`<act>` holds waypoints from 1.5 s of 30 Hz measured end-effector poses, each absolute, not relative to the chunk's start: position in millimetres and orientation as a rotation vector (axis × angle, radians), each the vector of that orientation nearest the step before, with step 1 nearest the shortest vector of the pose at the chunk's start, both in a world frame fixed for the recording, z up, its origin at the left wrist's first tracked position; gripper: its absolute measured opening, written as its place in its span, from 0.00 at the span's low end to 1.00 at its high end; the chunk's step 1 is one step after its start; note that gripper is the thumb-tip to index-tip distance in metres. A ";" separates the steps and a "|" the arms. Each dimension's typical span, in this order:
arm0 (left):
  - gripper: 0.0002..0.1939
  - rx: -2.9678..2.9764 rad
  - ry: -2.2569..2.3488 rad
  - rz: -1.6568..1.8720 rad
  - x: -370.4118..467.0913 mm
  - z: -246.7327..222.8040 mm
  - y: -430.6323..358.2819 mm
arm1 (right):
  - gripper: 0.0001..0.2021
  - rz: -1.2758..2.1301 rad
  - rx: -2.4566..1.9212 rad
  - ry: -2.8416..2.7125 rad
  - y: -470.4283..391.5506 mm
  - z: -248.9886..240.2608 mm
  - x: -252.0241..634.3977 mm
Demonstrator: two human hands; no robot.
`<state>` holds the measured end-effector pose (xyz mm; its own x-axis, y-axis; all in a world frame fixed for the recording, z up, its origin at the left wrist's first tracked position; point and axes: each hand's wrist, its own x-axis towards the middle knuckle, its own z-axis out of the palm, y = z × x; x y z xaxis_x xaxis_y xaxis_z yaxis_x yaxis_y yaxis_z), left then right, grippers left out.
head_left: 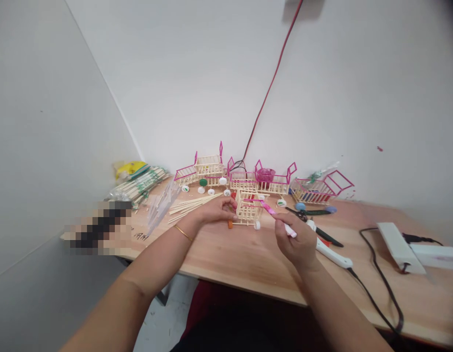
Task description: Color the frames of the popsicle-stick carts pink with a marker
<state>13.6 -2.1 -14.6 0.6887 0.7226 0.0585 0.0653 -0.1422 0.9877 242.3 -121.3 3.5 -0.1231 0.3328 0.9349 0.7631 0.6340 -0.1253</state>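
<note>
At stick cart (247,211), pink-smeared brush (268,208) slants diagonally, tip pointing forward-left.

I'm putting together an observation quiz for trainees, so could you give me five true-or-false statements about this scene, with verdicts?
1. The right hand holds a brush-like tool with a white handle and a pink end. True.
2. The left hand is on the yellow bag. False: it is at the small stick cart.
3. The small stick cart is pink all over. False: it is mostly pale.
4. A gold-coloured bangle circles the left wrist. True.
5. The loose sticks lie to the right of the white corded tool. False: they lie to its left.
</note>
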 end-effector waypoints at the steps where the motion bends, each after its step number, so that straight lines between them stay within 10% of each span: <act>1: 0.25 1.639 0.657 0.645 13.7 -14.7 -1.9 | 0.07 -0.430 -0.886 -1.749 -121.3 3.4 239.8; 45: 0.25 1.636 0.630 0.661 13.7 -14.3 -2.5 | 0.11 -0.204 -0.899 -1.897 -119.3 2.4 223.4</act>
